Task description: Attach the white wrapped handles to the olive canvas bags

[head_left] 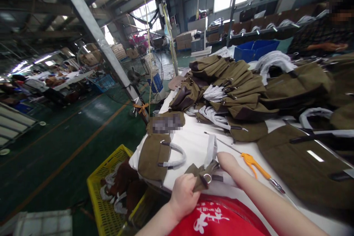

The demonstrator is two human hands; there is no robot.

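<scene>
Olive bag (199,181), bunched up at the near edge of the counter (190,132), just in front of my red garment (221,217): that is what my left grip (183,194) has pinched, fingers curled tight into the cloth beside a metal ring (207,179). My right grip (226,161) is by the pale-wrapped handle (211,148) standing up behind the cloth; its fingers are hidden, so I cannot tell whether they are closed on anything.

As for how far along things are, this bag already has its ring and a wrapped handle, but it is crumpled, not laid flat; whether anything on it is unfinished, I can't judge. A flatter bag (153,156) lies to my left, its handle wrapped too. Beyond my hands sits a big heap of olive bags (238,84), crowding the far side and the right.

An orange-handled tool (256,166) lies close beside my right forearm, rather in the way on that side. Down to my left, a yellow crate (96,195) holds brown pieces.
</scene>
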